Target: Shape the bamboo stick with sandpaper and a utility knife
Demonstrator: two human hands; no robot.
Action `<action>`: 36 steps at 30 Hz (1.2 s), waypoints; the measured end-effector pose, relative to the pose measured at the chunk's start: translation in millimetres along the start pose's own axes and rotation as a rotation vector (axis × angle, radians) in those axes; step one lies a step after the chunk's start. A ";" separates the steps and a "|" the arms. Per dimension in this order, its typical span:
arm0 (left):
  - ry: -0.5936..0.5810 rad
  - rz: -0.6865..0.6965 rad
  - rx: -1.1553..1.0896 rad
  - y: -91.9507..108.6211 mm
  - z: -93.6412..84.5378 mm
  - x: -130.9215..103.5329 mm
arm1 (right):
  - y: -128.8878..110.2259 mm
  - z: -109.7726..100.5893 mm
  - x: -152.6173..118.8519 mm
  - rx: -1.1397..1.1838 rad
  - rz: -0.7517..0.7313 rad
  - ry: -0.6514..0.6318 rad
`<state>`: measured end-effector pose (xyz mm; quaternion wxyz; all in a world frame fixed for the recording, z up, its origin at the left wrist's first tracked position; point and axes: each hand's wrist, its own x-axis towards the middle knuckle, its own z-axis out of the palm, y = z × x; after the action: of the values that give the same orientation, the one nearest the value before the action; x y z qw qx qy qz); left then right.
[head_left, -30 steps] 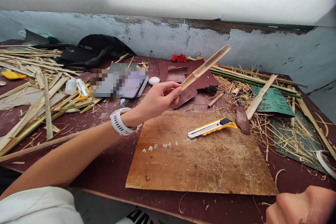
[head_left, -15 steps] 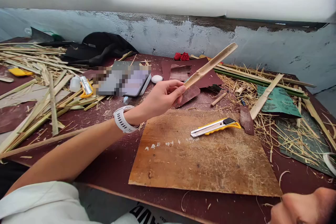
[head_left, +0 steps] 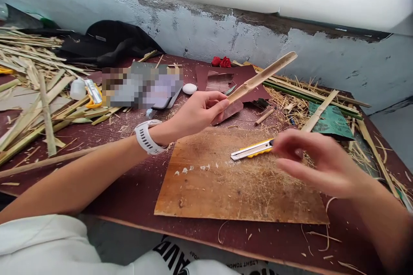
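Observation:
My left hand [head_left: 206, 111], with a white watch on its wrist, is closed around the lower end of a split bamboo strip [head_left: 258, 79]. The strip slants up to the right, its hollow side showing, with a node partway along. My right hand [head_left: 312, 161], a little blurred, hovers over the right part of the wooden board [head_left: 222, 193]. Its thumb and curled fingers are apart, with nothing seen between them. On the board lies a yellow utility knife [head_left: 251, 149]; my right fingers cover its handle end from view, and I cannot tell whether they touch it.
Bamboo strips [head_left: 48, 111] are heaped at the left, beside another utility knife [head_left: 93, 93]. A partly pixelated phone [head_left: 167, 99] and a white oval case [head_left: 189, 89] lie behind my left hand. Green sandpaper [head_left: 332, 121] and shavings [head_left: 287, 102] cover the right side.
My right hand has come up from the lower right corner to the utility knife's handle end. My left hand still holds the bamboo strip. The view has shifted slightly.

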<state>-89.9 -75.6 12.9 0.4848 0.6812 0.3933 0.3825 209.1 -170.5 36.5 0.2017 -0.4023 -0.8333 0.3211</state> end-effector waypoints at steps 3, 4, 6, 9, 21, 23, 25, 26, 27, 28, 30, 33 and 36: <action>-0.018 0.008 0.017 2.1 1.0 -1.5 | 20.6 10.0 36.1 -0.371 -0.063 -0.043; -0.023 0.012 0.022 2.8 1.2 -1.8 | 26.9 12.6 39.9 -0.431 -0.076 -0.044; -0.034 0.018 0.028 3.9 1.3 -2.1 | 37.2 14.6 39.7 -0.507 -0.082 -0.004; -0.032 0.018 0.034 4.2 1.3 -1.8 | 47.3 11.2 34.2 -0.596 -0.075 0.069; 0.027 0.039 0.146 -3.0 -1.7 -2.9 | 59.8 14.6 33.9 -0.272 0.020 0.207; 0.032 0.024 0.136 -2.6 -2.8 -2.6 | 56.1 15.9 33.5 -0.065 0.071 0.299; 0.038 -0.014 0.086 -1.8 -3.7 -1.9 | 50.3 16.7 33.8 0.235 0.171 0.332; 0.031 -0.043 0.040 -1.4 -4.0 -1.5 | 47.0 16.8 34.3 0.401 0.219 0.327; 0.021 -0.075 -0.014 -1.0 -4.0 -1.3 | 43.7 16.9 34.9 0.553 0.252 0.322; 0.009 -0.105 -0.068 -0.8 -3.8 -1.1 | 40.7 17.0 35.8 0.672 0.267 0.322; -0.019 -0.155 -0.147 -0.8 -2.3 -1.2 | 36.3 17.8 37.8 0.801 0.254 0.346; -0.024 -0.176 -0.181 -2.7 1.2 -1.6 | 35.4 21.0 40.0 0.877 0.222 0.371; -0.021 -0.154 -0.196 -5.8 4.1 -1.8 | 37.7 26.0 39.3 0.951 0.206 0.312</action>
<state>-87.9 -77.4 6.1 0.5812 0.6024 0.3998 0.3735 190.7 -131.1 -5.2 0.4519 -0.3893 -0.5107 0.6192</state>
